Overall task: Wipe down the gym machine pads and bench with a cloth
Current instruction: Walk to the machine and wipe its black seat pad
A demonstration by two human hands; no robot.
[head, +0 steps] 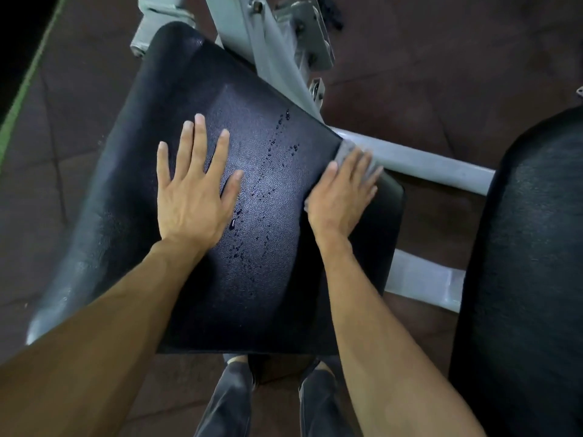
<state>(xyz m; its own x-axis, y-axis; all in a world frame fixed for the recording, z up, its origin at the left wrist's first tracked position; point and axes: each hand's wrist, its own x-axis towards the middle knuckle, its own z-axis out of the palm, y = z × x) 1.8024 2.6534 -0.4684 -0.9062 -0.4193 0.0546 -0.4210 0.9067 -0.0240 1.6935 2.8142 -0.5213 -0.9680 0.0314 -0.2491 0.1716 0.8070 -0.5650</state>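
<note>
My right hand (340,200) presses the grey cloth (345,151) under flat, straight fingers at the right edge of the pad (142,137). The droplets (262,190) lie just left of it, strung top to bottom. My left hand (192,197) rests beyond them, fingers spread, holding nothing.

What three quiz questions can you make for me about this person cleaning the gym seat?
1. True or false: the left hand holds the cloth.
2. How does the left hand lie on the black pad? A: curled in a fist. B: flat, fingers spread. C: lifted clear of it.
3. Fill the gap: the right hand presses the cloth at the pad's ___ edge.

Key: 1 false; 2 B; 3 right.
</note>
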